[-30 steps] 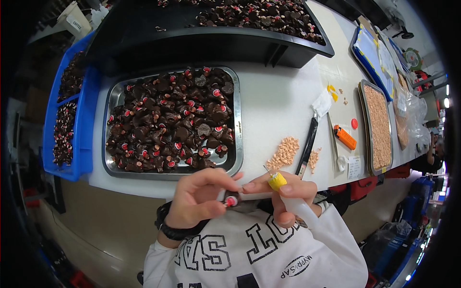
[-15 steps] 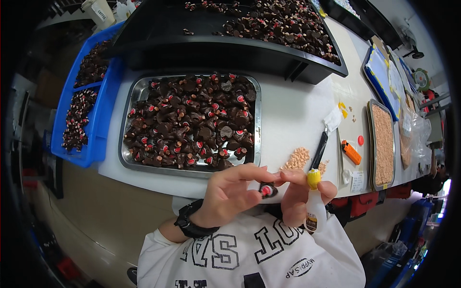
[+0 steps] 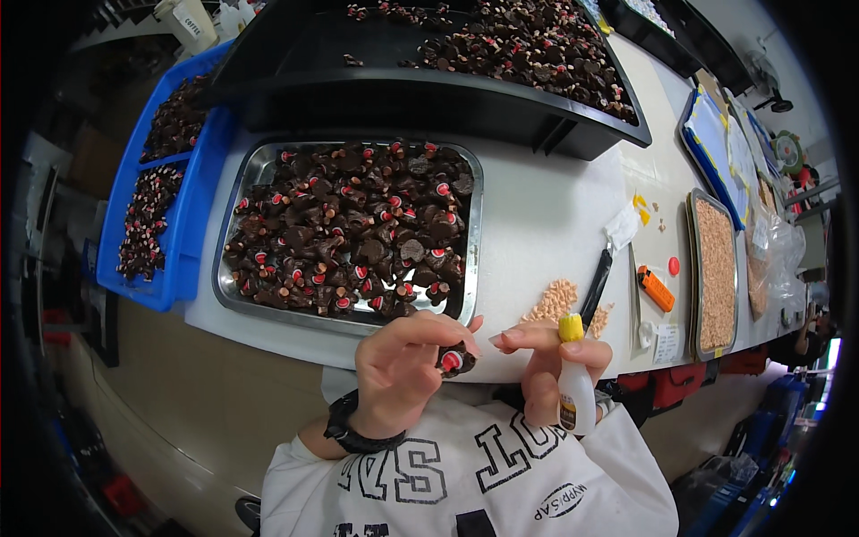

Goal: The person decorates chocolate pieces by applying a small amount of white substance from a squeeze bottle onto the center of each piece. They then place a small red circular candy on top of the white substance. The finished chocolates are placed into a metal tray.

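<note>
Between the thumb and fingers of my left hand (image 3: pixel 394 367) is a small dark-brown moulded piece (image 3: pixel 458 360) with a red-and-white part facing up. My right hand (image 3: pixel 540 367) grips a small white squeeze bottle (image 3: pixel 578 394) with a yellow cap, held upright against the palm. Its index finger points left toward the piece, with a gap between the two hands. Just beyond my left hand lies a metal tray (image 3: pixel 477 224), filled with similar brown pieces (image 3: pixel 349 228), many bearing red-and-white parts.
Pale small bits (image 3: pixel 549 300) lie heaped beside a black-handled tool (image 3: pixel 597 285). An orange tool (image 3: pixel 656 288) and red disc (image 3: pixel 674 266) lie to the right, before a tray of tan bits (image 3: pixel 714 268). A black bin (image 3: pixel 429 94) stands behind; a blue bin (image 3: pixel 190 237) stands left.
My hands have drawn apart: the left has moved left with the brown piece, away from the right fingertips. The right hand still holds the bottle, now a little lower and more in view.
</note>
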The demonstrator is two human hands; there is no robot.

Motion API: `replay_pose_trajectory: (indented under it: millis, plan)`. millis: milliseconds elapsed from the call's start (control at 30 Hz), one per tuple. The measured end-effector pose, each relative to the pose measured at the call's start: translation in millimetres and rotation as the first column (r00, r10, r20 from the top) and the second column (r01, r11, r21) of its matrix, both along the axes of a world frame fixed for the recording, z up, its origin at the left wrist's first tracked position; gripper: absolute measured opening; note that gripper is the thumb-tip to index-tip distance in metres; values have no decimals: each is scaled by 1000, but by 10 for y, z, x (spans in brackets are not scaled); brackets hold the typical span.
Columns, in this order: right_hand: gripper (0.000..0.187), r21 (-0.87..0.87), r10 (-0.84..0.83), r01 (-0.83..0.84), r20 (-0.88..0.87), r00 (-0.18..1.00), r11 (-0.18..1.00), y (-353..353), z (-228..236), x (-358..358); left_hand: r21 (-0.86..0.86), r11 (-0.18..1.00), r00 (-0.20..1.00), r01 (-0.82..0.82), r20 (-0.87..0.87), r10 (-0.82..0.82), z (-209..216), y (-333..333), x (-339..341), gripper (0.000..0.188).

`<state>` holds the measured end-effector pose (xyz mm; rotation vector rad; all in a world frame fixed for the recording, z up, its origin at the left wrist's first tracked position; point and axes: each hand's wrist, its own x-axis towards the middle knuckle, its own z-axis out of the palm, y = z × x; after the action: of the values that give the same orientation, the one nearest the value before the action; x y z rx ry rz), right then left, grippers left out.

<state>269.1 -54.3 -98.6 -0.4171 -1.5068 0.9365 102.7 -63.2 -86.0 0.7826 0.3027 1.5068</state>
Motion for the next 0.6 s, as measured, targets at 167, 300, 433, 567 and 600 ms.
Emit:
replay_pose_trajectory:
  millis: [167,300,433,567,600]
  plan:
    - [38,-14,23,-22,37,999,1000,20,-2,40,-11,999,1000,-31,0,31,-29,-22,-5,31]
    - [42,-67,18,-12,92,996,998,28,72,-4,-30,999,999,34,-26,-34,-40,-34,-83,30]
    - [39,-121,-4,31,216,976,992,73,61,-53,13,988,951,156,-271,-147,15,-22,-118,28]
    - [51,-162,-10,60,294,956,985,93,68,-77,-157,972,879,177,-419,-228,235,-150,-362,30]
    - [51,-166,2,50,303,953,985,98,66,-94,-118,991,931,57,-353,-96,191,-216,-439,30]
